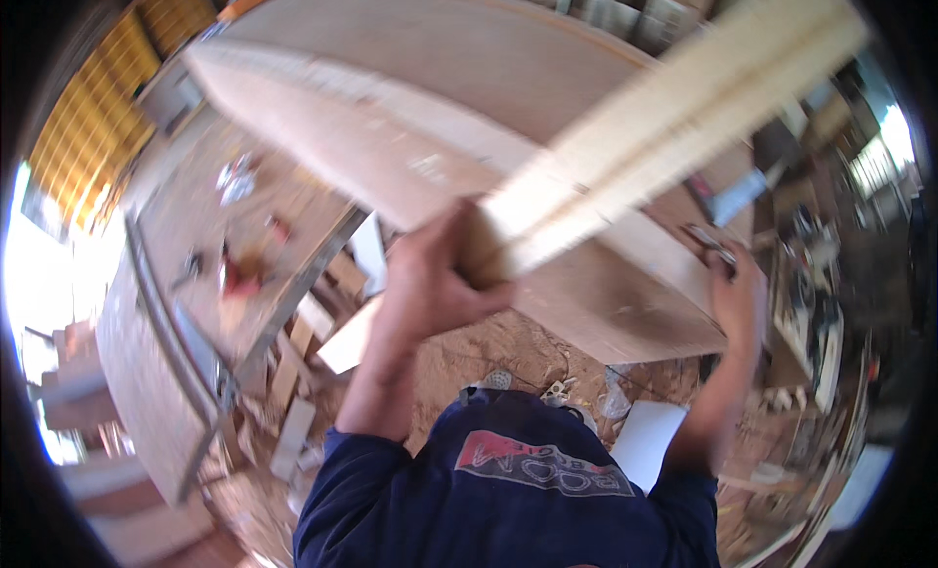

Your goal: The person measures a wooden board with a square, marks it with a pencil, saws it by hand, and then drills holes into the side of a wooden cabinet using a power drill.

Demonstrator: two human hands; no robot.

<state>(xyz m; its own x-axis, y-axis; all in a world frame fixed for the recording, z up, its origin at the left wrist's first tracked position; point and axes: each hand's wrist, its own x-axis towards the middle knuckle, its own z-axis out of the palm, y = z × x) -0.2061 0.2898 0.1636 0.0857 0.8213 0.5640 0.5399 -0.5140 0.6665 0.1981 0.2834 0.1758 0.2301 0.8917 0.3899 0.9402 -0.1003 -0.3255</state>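
A pale, straight-edged wooden plank [655, 138] slants up from the middle toward the far right. Around its near end my left hand [430, 275] is closed, thumb underneath. Below the plank lies a long wooden panel piece [381, 143] with a light edge strip, running from far left to near right. My right hand [735, 290] is at the near right end of that piece, fingers bent around a small, slim, metallic-looking object [708, 240]. Blur hides what kind of thing it is.
A brown workbench [303, 207] at left carries a red-and-black tool [233, 275] and a crumpled clear bag [237, 177]. Wood offcuts [291, 373] pile beneath its edge. A curved board [147, 363] stands at far left. Shavings and a white sheet [648, 441] cover the floor near me.
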